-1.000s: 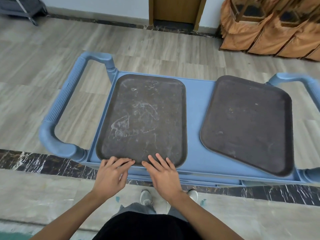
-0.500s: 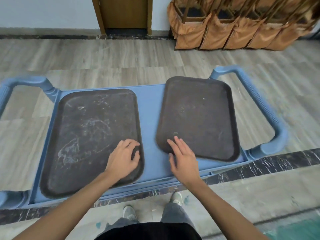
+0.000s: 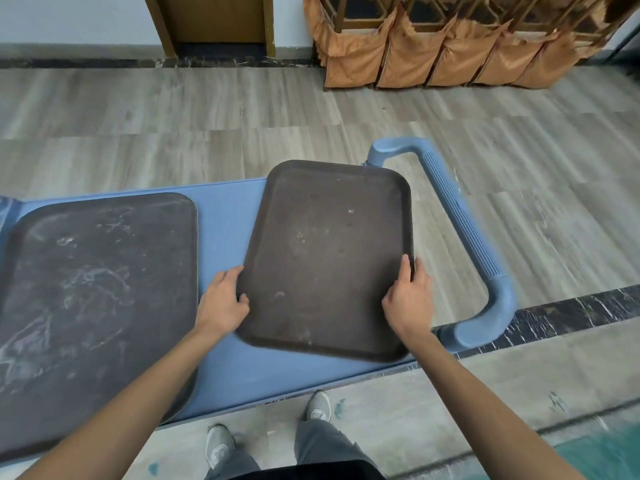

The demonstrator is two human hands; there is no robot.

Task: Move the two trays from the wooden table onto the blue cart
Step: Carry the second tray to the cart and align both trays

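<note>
Two dark brown trays lie on the blue cart. The left tray is scratched and lies flat, partly under my left forearm. The right tray sits slightly askew near the cart's right end. My left hand grips the right tray's left edge, with the thumb on the rim. My right hand grips the same tray's right edge, fingers curled over the rim. The wooden table is out of view.
The cart's blue ribbed handle loops out to the right. Beyond lie wood-pattern floor, a brown door and a rack draped in orange cloth. My shoes stand just below the cart's near edge.
My view swung right from the left tray to the right one. Both hands left the left tray's near edge and moved to the right tray, where they now grip its two side edges.
</note>
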